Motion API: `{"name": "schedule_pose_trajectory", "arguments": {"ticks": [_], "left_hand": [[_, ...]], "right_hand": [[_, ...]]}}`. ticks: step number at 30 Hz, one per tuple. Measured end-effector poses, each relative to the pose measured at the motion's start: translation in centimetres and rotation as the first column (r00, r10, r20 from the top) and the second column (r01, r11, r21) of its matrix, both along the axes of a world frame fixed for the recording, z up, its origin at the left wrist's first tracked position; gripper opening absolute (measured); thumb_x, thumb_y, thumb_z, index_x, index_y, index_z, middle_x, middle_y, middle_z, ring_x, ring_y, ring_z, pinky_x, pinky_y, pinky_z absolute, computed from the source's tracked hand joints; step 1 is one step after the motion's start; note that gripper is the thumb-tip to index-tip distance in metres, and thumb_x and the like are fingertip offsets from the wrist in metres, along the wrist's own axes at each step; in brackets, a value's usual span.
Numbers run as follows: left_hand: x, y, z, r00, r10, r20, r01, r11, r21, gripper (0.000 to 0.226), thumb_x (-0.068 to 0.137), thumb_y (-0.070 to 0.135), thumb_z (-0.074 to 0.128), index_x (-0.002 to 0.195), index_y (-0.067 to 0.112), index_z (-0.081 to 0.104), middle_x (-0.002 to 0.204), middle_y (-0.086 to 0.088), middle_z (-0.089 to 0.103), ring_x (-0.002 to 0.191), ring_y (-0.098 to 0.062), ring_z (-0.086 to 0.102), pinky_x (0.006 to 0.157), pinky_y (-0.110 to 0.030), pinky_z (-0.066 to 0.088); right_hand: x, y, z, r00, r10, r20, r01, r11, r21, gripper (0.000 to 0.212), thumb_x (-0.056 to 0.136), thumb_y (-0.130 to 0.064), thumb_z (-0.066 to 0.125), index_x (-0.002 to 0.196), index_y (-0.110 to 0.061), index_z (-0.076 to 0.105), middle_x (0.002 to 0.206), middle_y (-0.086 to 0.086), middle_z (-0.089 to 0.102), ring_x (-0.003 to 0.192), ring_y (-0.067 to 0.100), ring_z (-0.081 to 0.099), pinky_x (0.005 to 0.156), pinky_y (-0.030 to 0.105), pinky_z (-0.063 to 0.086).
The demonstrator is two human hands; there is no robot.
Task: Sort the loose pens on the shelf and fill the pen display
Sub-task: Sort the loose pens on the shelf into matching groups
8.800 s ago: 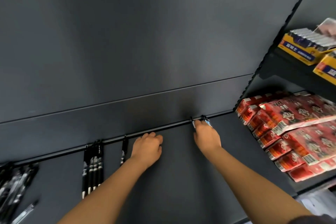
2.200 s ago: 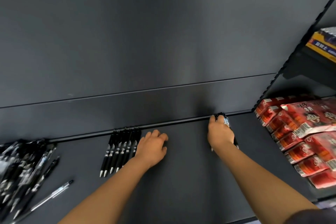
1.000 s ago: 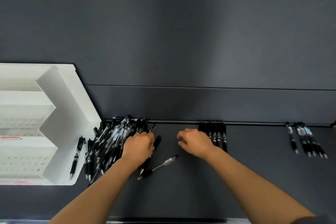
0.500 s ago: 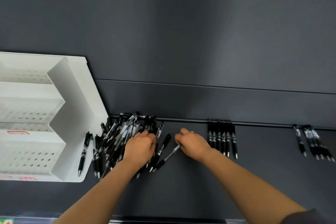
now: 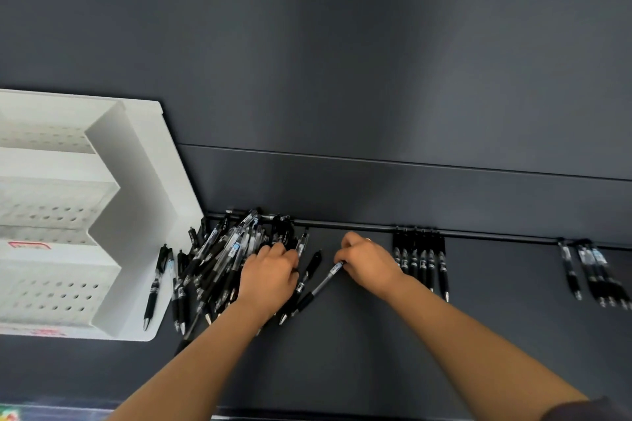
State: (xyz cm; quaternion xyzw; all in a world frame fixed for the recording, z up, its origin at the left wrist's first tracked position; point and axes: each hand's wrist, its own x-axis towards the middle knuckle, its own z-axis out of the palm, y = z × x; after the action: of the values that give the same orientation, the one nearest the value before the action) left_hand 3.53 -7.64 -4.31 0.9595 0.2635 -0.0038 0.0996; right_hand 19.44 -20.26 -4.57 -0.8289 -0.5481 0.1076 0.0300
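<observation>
since a second ago the right hand has taken the loose clear pen, pinching its clicker end. its long axis slants, tip toward the left hand, which lies curled on the pen pile, grip unclear.

A white, tiered pen display with perforated steps stands on the dark shelf. Just right of the display, a tangled heap of black pens lies against the back rail. One black pen rests on the display's base edge. Right of the heap, the right hand pinches a clear-barrelled pen. Farther right of the display lies a neat row of pens, tips forward, and farthest right a smaller group.
</observation>
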Motion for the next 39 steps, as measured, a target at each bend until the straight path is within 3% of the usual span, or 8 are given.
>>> {"name": "schedule_pose_trajectory", "arguments": {"ticks": [5, 8, 11, 14, 21, 26, 32, 39], "left_hand": [[1.3, -1.1, -0.1, 0.999, -0.01, -0.037, 0.012, 0.999, 0.049, 0.033, 0.092, 0.041, 0.048, 0.119, 0.022, 0.049, 0.122, 0.001, 0.048, 0.119, -0.021, 0.043, 0.093, -0.034, 0.038], [1.7, -1.6, -0.1, 0.999, 0.03, -0.019, -0.029, 0.996, 0.085, 0.036, 0.093, 0.035, 0.047, 0.127, 0.022, 0.042, 0.125, 0.0, 0.047, 0.119, -0.022, 0.044, 0.093, -0.033, 0.038], [1.6, -1.5, -0.1, 0.998, 0.068, 0.002, -0.068, 0.993, 0.095, 0.036, 0.094, 0.029, 0.046, 0.129, 0.022, 0.04, 0.125, 0.0, 0.047, 0.118, -0.022, 0.046, 0.094, -0.033, 0.038], [1.5, -1.5, -0.1, 0.999, 0.041, -0.006, -0.04, 0.995, 0.092, 0.033, 0.094, 0.034, 0.046, 0.124, 0.023, 0.045, 0.123, 0.0, 0.047, 0.116, -0.022, 0.045, 0.093, -0.033, 0.037], [2.7, -2.6, -0.2, 0.986, -0.018, -0.167, 0.045, 0.986, 0.163, 0.034, 0.092, 0.039, 0.048, 0.117, 0.017, 0.057, 0.128, -0.003, 0.046, 0.121, -0.024, 0.04, 0.096, -0.034, 0.034], [3.9, -3.4, 0.0, 0.979, -0.008, -0.206, 0.049, 0.979, 0.196, 0.032, 0.092, 0.032, 0.046, 0.117, 0.015, 0.056, 0.126, -0.005, 0.051, 0.12, -0.025, 0.043, 0.096, -0.034, 0.034], [5.8, -4.7, 0.7, 0.982, -0.023, -0.185, 0.046, 0.991, 0.124, 0.027, 0.094, 0.033, 0.045, 0.109, 0.013, 0.053, 0.111, -0.007, 0.065, 0.111, -0.026, 0.056, 0.087, -0.033, 0.042], [10.3, -7.1, 1.4, 0.996, -0.007, -0.091, -0.006, 0.989, -0.147, 0.024, 0.094, 0.027, 0.046, 0.108, 0.008, 0.052, 0.112, -0.015, 0.062, 0.106, -0.036, 0.058, 0.077, -0.035, 0.045]], "right_hand": [[1.4, -1.1, 0.8, 0.974, -0.185, -0.135, 0.194, 0.979, 0.058, 0.026, 0.093, -0.014, 0.052, 0.113, -0.021, 0.067, 0.117, 0.005, 0.048, 0.103, 0.024, 0.055, 0.086, 0.03, 0.047], [2.0, -1.4, 0.5, 0.91, -0.282, -0.305, 0.316, 0.947, 0.066, 0.025, 0.088, -0.007, 0.055, 0.106, -0.017, 0.069, 0.097, 0.005, 0.059, 0.092, 0.024, 0.062, 0.086, 0.029, 0.05], [2.0, -1.7, 0.4, 0.728, -0.348, -0.59, 0.455, 0.889, 0.038, 0.021, 0.086, 0.001, 0.055, 0.101, -0.008, 0.067, 0.072, 0.0, 0.058, 0.066, 0.018, 0.06, 0.069, 0.025, 0.057], [1.8, -1.6, 0.5, 0.533, -0.335, -0.777, 0.559, 0.829, 0.027, 0.016, 0.091, 0.001, 0.056, 0.104, -0.003, 0.064, 0.074, 0.002, 0.055, 0.064, 0.01, 0.057, 0.059, 0.015, 0.055], [2.3, -2.0, 1.3, 0.328, -0.281, -0.902, 0.744, 0.665, 0.063, 0.009, 0.095, -0.003, 0.049, 0.095, -0.01, 0.054, 0.081, 0.005, 0.055, 0.065, 0.01, 0.055, 0.062, 0.021, 0.052], [3.3, -3.8, 1.5, 0.298, -0.256, -0.92, 0.786, 0.612, 0.084, 0.01, 0.095, -0.003, 0.05, 0.09, -0.011, 0.054, 0.079, 0.003, 0.056, 0.068, 0.011, 0.057, 0.061, 0.02, 0.053], [4.5, -5.3, 2.3, 0.316, -0.252, -0.915, 0.819, 0.558, 0.13, 0.013, 0.098, -0.009, 0.046, 0.089, -0.011, 0.056, 0.077, 0.003, 0.054, 0.066, 0.011, 0.051, 0.063, 0.022, 0.052], [6.9, -8.7, 3.5, 0.254, -0.221, -0.942, 0.859, 0.499, 0.114, 0.017, 0.1, -0.015, 0.043, 0.085, -0.012, 0.051, 0.077, 0.005, 0.059, 0.063, 0.012, 0.055, 0.057, 0.023, 0.044]]}}
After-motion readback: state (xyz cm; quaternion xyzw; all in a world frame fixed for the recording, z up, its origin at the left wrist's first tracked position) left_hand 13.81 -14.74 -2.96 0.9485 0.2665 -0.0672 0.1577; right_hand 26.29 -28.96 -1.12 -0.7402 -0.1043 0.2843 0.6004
